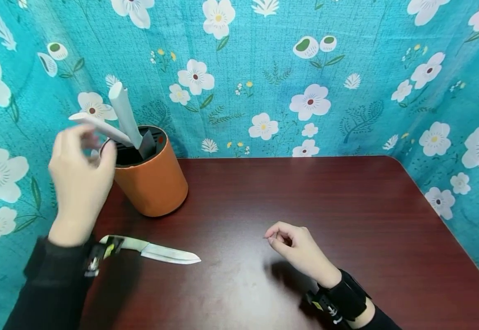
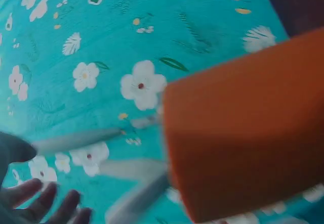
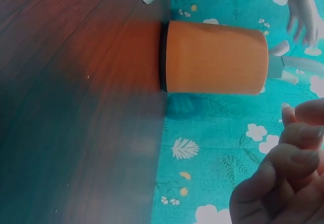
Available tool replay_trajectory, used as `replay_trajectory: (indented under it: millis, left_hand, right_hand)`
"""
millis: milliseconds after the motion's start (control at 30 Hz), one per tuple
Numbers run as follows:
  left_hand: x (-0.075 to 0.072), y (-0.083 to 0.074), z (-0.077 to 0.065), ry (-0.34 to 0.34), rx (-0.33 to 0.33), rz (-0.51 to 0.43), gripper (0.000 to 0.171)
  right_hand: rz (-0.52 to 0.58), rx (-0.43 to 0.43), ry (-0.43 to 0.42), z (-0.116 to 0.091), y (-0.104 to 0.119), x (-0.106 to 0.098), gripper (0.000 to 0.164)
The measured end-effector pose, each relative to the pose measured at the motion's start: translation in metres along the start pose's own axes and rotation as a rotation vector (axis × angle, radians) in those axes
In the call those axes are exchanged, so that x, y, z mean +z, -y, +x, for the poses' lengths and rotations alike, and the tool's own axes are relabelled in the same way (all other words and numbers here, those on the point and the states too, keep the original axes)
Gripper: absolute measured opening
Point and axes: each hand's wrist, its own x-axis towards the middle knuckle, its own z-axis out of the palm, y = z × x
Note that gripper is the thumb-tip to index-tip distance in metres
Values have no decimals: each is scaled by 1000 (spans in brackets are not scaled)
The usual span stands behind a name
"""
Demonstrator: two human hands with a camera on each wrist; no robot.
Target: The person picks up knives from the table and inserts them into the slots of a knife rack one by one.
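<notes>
An orange knife holder [image 1: 152,183] stands at the left of the table, its black insert carrying several white-handled knives. One white handle [image 1: 123,110] sticks up steeply; a second handle [image 1: 101,129] slants left. My left hand [image 1: 80,176] is at the holder's rim, beside the slanted handle. In the left wrist view, its fingers [image 2: 48,201] are spread and blurred, with a thumb near a handle's end. A knife [image 1: 169,253] with a pale handle lies on the table, blade pointing right. My right hand [image 1: 301,250] hovers above the table, fingers loosely curled and holding nothing.
The dark red-brown wooden table [image 1: 305,192] has a rounded far right corner. A turquoise floral cloth [image 1: 243,82] hangs behind it and along both sides. Black bands with small devices circle both wrists, including the right wristband [image 1: 344,295].
</notes>
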Motion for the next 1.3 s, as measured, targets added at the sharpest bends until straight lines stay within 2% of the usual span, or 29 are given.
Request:
replay_trajectory:
  millis: [67,100,133,167,233,300,367,400,467,533,600,667,767,833,900,967,1033,1133,1200,1267,1300]
  left_hand:
    - [-5,22,-29,-42,8,68,30]
    - [-5,37,-44,-24,-11,109,28]
    - [-6,53,-58,24,-36,156,27]
    - [-6,72,-72,99,-66,205,27]
    - [-6,109,-95,320,-162,298,33]
    - [-6,143,-110,536,-272,344,43]
    - [-7,170,-120,699,-332,349,51]
    - [-7,181,-123,757,-336,342,54]
    - [-6,197,-129,840,-304,314,59]
    - [-6,207,-133,903,-235,288,65]
    - [-6,211,-135,929,-164,281,67]
    - [-7,212,-137,887,-96,292,63]
    - [-10,211,-136,790,7,333,45]
    - [-15,207,-133,740,58,353,34]
    - [-22,203,-129,710,81,335,28]
    - [-31,195,-123,670,62,296,27]
    - [-42,180,-113,630,-5,223,25]
    - [-58,143,-91,500,-135,96,25]
    - [-68,111,-73,363,-221,3,24]
    - [-76,81,-57,157,-227,-65,21]
    - [-80,68,-48,55,-197,-75,22]
  right_hand:
    - [1,-7,-6,-1,0,-1,14]
    - [2,-9,-7,-1,-1,-1,14]
    - [3,-11,-4,-2,-1,-1,12]
    - [3,-6,4,-2,-1,-2,12]
    - [1,6,25,-1,-2,-2,10]
    - [-2,29,51,-1,-2,-1,10]
    - [-10,47,80,0,-1,0,11]
    - [-14,52,91,1,-1,1,11]
    - [-18,57,110,1,-1,3,12]
    - [-27,47,126,1,-1,5,12]
    - [-34,37,132,2,-2,7,13]
    - [-40,27,136,3,-2,9,13]
    - [-42,19,136,4,-2,11,12]
    - [-35,17,143,4,-2,11,11]
    - [-33,23,149,4,-1,11,11]
    - [-32,27,156,4,-1,10,11]
    - [-32,33,151,4,0,9,11]
    - [-31,37,138,3,-1,7,11]
    - [-29,42,133,2,-2,6,11]
    - [-29,47,132,2,-4,5,11]
    - [-29,49,132,2,-4,5,11]
